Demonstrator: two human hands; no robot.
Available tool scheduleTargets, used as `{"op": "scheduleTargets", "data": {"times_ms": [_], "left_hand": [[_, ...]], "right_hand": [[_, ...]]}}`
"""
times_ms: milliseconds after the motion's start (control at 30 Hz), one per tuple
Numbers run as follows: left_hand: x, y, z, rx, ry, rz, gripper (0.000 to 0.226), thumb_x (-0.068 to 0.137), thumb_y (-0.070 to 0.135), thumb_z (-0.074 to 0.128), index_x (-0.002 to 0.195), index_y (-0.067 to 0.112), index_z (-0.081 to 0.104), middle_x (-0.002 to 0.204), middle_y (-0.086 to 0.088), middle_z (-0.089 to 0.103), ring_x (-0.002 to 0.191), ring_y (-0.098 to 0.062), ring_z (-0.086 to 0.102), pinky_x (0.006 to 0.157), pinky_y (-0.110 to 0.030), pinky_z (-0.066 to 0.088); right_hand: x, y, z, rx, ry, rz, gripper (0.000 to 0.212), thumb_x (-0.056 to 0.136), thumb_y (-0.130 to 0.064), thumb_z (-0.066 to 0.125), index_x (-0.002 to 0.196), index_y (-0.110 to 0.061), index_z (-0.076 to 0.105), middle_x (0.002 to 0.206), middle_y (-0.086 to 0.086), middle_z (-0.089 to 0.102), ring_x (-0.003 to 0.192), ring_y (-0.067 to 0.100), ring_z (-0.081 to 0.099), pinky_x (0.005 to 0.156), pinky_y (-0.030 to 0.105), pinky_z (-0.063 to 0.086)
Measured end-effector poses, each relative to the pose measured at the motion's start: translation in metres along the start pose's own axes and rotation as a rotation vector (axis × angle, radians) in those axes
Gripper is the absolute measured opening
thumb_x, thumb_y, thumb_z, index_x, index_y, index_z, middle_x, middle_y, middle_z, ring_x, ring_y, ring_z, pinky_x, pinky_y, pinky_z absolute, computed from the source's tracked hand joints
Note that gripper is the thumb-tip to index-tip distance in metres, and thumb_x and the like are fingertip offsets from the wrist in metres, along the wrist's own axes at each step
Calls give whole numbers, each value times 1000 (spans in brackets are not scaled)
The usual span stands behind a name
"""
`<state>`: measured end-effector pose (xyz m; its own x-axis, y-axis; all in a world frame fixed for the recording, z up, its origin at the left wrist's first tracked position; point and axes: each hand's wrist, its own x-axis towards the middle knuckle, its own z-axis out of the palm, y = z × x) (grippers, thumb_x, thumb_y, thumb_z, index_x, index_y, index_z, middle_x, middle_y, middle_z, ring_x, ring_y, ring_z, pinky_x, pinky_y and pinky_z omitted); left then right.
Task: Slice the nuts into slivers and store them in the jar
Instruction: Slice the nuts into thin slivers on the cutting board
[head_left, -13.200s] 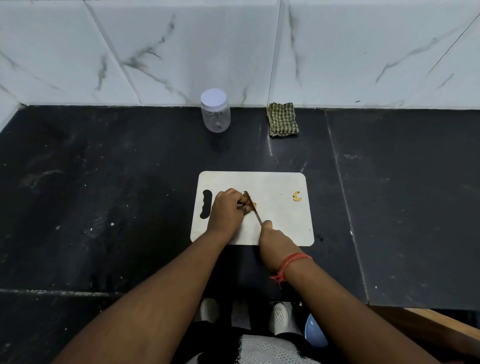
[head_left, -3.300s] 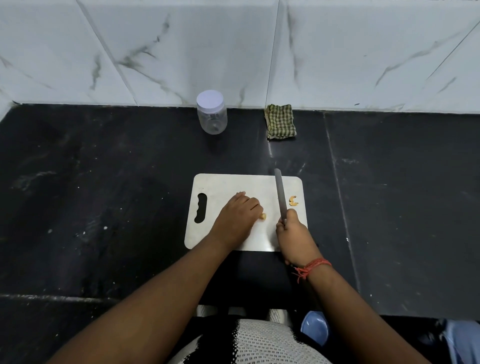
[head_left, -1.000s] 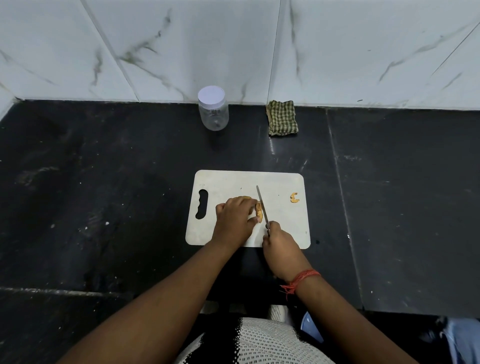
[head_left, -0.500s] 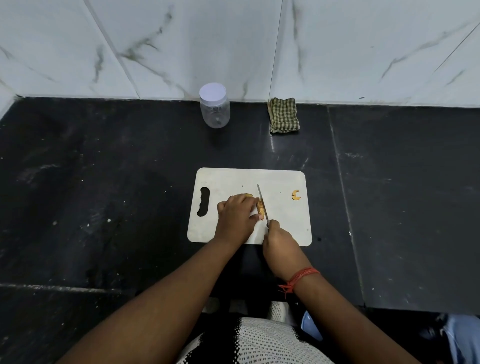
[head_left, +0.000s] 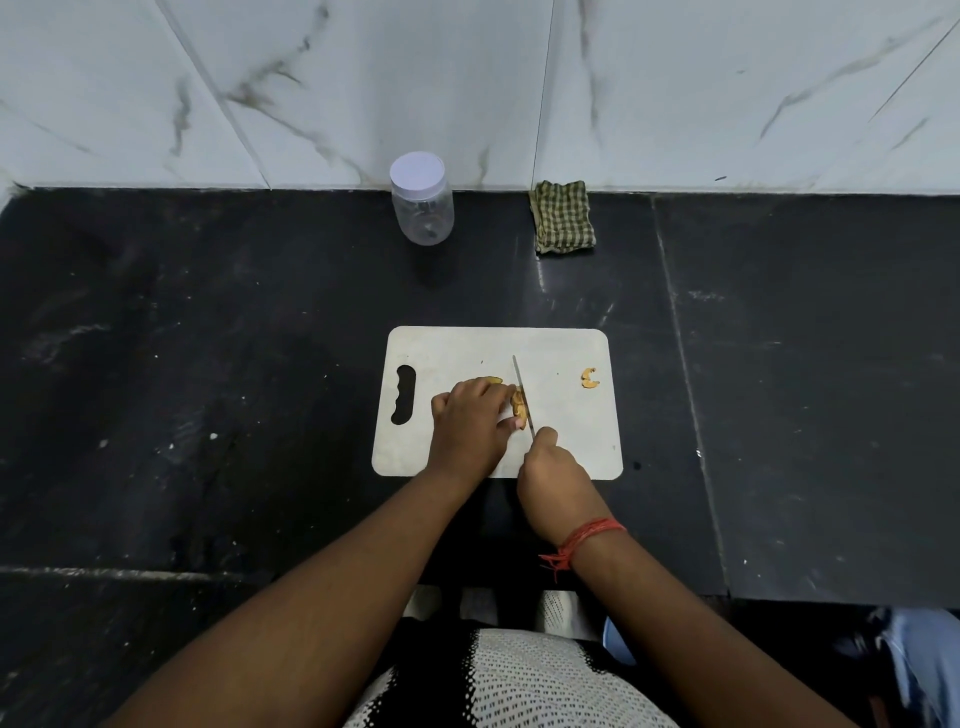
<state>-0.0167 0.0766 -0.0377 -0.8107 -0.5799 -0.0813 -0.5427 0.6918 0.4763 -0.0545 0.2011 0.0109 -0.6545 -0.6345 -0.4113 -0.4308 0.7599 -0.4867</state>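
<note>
While the left hand (head_left: 470, 418) pins a nut (head_left: 518, 404) against the cutting board (head_left: 566, 421) at the centre of the frame, its curled fingertips sit right beside the thin blade of the knife (head_left: 521, 389), whose handle the right hand (head_left: 553, 475) grips near the board's lower edge. Another pale piece (head_left: 490, 381) peeks out just above the left knuckles, and a separate curled nut (head_left: 589, 378) lies alone toward the board's right side — well apart from the cutting. At the upper middle of the frame the jar (head_left: 422, 205) stands on the dark worktop (head_left: 208, 364) with its lid on, a checked cloth (head_left: 562, 218) to its right. The likely trouble is the closeness of blade and fingers: a nut this small and rounded could roll or shoot sideways under pressure, letting the edge skid toward the thumb. A slipped piece might also skitter off the board onto the worktop — and the jar must be opened before anything goes in.
</note>
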Motion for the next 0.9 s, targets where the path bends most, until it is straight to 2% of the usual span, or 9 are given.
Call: {"op": "scheduleTargets", "data": {"times_ms": [100,233,900], "left_hand": [[-1,-1,0,4,4,0,32,91,35,68,122,25,65,133,5,59,128,-20,47,101,-39,26],[1,0,-2,21,-2,3,33,92,37,67,122,25,64,134,5,58,128,-21,47,100,-38,26],[2,2,-2,46,-1,-13,37,92,36,67,128,27,63,138,3,57,131,-23,46,101,-42,30]], "right_hand": [[0,0,-1,3,-7,-5,23,92,4,34,115,0,39,97,19,63,81,34,59,64,30,34],[3,1,0,22,-5,-4,22,93,3,35,114,0,39,95,19,63,68,26,47,62,30,35],[6,3,1,8,-12,2,21,91,6,33,110,0,40,93,19,63,66,27,47,60,32,36]]}}
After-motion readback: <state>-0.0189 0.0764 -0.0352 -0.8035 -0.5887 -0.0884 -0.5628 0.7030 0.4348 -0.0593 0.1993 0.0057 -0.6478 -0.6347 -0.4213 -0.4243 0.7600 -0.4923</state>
